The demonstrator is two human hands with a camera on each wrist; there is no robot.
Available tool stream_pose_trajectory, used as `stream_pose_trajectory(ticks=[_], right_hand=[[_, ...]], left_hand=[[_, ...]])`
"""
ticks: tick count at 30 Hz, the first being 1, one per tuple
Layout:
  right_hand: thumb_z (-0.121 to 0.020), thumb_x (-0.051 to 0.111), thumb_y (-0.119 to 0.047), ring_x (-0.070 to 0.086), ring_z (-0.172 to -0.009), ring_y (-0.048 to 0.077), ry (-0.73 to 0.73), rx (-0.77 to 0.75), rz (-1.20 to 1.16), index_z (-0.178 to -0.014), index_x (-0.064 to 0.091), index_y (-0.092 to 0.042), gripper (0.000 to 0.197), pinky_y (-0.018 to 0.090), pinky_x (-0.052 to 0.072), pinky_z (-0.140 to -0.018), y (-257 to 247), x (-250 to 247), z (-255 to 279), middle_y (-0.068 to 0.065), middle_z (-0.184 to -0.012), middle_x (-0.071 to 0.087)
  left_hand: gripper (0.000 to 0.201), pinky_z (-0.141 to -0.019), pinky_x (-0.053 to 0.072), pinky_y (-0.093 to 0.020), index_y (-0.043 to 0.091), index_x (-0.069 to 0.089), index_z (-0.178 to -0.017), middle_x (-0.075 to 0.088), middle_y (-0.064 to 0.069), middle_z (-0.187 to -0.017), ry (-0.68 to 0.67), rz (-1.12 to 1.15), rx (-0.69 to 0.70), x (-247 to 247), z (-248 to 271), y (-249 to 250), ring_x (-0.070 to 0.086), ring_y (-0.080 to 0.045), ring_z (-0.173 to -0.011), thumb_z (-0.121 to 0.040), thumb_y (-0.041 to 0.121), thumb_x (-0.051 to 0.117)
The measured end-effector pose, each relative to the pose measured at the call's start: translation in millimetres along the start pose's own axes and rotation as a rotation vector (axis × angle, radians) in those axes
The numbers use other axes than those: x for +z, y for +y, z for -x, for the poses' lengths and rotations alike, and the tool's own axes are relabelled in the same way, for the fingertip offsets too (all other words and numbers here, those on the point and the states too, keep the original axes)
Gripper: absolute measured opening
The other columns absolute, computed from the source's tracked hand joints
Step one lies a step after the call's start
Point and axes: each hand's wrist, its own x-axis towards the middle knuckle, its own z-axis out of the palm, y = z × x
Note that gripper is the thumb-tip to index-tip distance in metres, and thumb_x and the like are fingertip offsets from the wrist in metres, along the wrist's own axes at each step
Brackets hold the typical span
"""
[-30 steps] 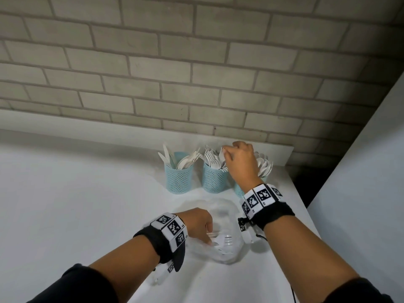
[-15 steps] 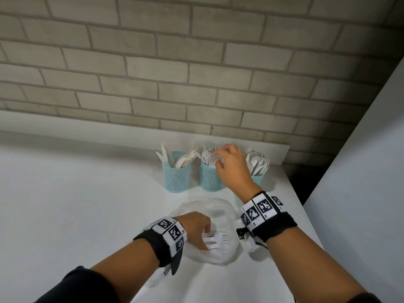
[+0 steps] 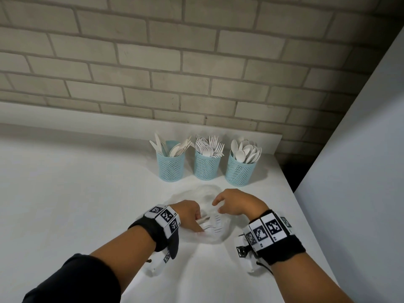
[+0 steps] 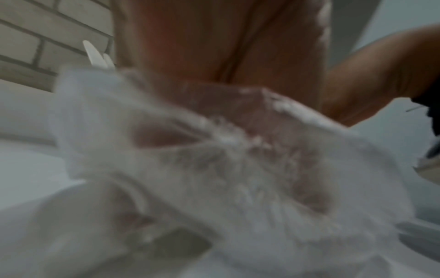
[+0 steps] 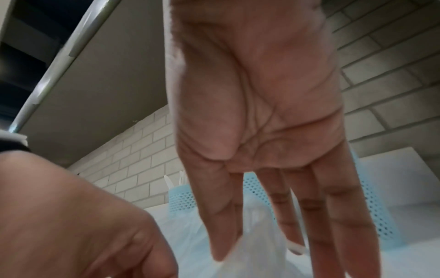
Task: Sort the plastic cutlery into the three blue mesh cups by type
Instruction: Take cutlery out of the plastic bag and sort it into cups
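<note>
Three blue mesh cups stand in a row near the wall: the left cup point(image 3: 171, 166) holds knives, the middle cup point(image 3: 206, 164) forks, the right cup point(image 3: 240, 169) spoons. In front of them lies a clear plastic bag point(image 3: 215, 234) with a few white forks point(image 3: 209, 224) in it. My left hand point(image 3: 192, 217) grips the bag's left side, fingers curled on the plastic point(image 4: 214, 188). My right hand point(image 3: 227, 204) hovers over the bag's far side; its fingers point(image 5: 281, 216) are straight and the tips touch the bag point(image 5: 250, 259). It holds nothing.
The white table point(image 3: 76, 204) ends at its right edge point(image 3: 306, 226) beside a pale wall panel point(image 3: 360, 171). A brick wall point(image 3: 196, 73) rises behind the cups, with a dark gap point(image 3: 288, 169) at the corner.
My right hand has come back from the middle cup of forks down to the bag. My left hand stays on the bag.
</note>
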Motion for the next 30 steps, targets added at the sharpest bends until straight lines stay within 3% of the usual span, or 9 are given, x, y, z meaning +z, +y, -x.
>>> stream_pose_trajectory(ticks=[5,8,12,14,19,21,24,27,30], right_hand=[[-0.085,0.063,-0.013,0.04,-0.132,0.02,-0.021,0.049,-0.011,-0.142,0.036,-0.019,0.063,0.028,0.034,-0.106,8.6,19.4,-0.4,0.003,-0.147,0.039],[-0.087,0.053,-0.003,0.038,-0.134,0.021,-0.003,0.046,-0.006,-0.145,0.031,-0.016,0.064,0.027,0.032,-0.108,10.7,24.7,1.9,0.007,-0.149,0.037],[-0.089,0.042,0.002,0.033,-0.137,0.022,0.021,0.043,0.004,-0.146,0.028,-0.014,0.061,0.027,0.028,-0.11,11.5,26.8,6.0,0.007,-0.15,0.034],[-0.09,0.042,0.001,0.032,-0.138,0.022,0.024,0.043,0.007,-0.147,0.026,-0.014,0.061,0.026,0.027,-0.11,12.1,27.4,8.0,0.007,-0.151,0.032],[-0.089,0.044,0.001,0.032,-0.138,0.022,0.017,0.056,-0.009,-0.147,0.027,-0.014,0.062,0.026,0.029,-0.108,14.4,26.1,11.5,0.007,-0.152,0.031],[-0.088,0.046,0.002,0.036,-0.135,0.023,0.017,0.067,-0.021,-0.145,0.031,-0.012,0.061,0.027,0.034,-0.106,14.1,24.5,12.0,0.008,-0.149,0.035],[-0.086,0.049,0.002,0.04,-0.132,0.024,0.005,0.085,-0.034,-0.144,0.033,-0.012,0.062,0.028,0.038,-0.103,14.4,24.1,11.2,0.008,-0.147,0.038],[-0.085,0.054,0.0,0.042,-0.131,0.024,-0.003,0.092,-0.031,-0.144,0.034,-0.012,0.063,0.029,0.039,-0.103,14.0,24.4,12.1,0.009,-0.145,0.04],[-0.085,0.053,0.001,0.045,-0.128,0.025,-0.008,0.08,-0.02,-0.143,0.036,-0.013,0.063,0.029,0.041,-0.1,14.2,24.3,13.6,0.01,-0.142,0.043]], left_hand=[[0.036,-0.077,0.038,-0.024,0.011,0.059,-0.099,0.056,-0.006,-0.1,-0.005,-0.031,0.011,4.3,0.1,2.2,0.05,-0.019,-0.089,-0.079,0.04,0.068],[0.038,-0.085,0.041,-0.027,0.012,0.058,-0.109,0.057,-0.007,-0.114,-0.003,-0.012,0.027,4.7,0.5,2.2,0.054,-0.022,-0.104,-0.082,0.037,0.067],[0.031,-0.079,0.035,-0.024,0.014,0.056,-0.104,0.057,-0.007,-0.114,0.006,0.007,0.054,4.9,-1.5,-2.5,0.044,-0.014,-0.091,-0.083,0.034,0.065],[0.026,-0.076,0.033,-0.023,0.015,0.055,-0.098,0.053,-0.004,-0.102,0.02,0.012,0.063,3.8,-0.8,-4.2,0.043,-0.014,-0.089,-0.083,0.033,0.065],[0.032,-0.072,0.032,-0.02,0.006,0.061,-0.107,0.049,0.002,-0.093,0.06,0.074,0.084,0.2,0.0,-10.4,0.044,-0.013,-0.085,-0.086,0.029,0.064],[0.03,-0.064,0.034,-0.022,0.005,0.062,-0.105,0.051,0.002,-0.09,0.065,0.093,0.1,0.0,0.2,-12.4,0.045,-0.013,-0.083,-0.086,0.028,0.063],[0.029,-0.057,0.032,-0.01,0.007,0.064,-0.107,0.052,0.005,-0.083,0.064,0.15,0.106,1.0,-0.5,-15.5,0.046,-0.01,-0.077,-0.085,0.026,0.065],[0.02,-0.057,0.031,-0.013,0.015,0.066,-0.096,0.049,0.01,-0.069,0.059,0.214,0.081,2.1,0.0,-19.0,0.043,-0.003,-0.063,-0.084,0.032,0.066],[0.014,-0.061,0.032,-0.017,0.021,0.061,-0.086,0.052,0.004,-0.074,0.027,0.26,0.056,0.6,1.3,-21.6,0.046,-0.009,-0.069,-0.087,0.035,0.062]])
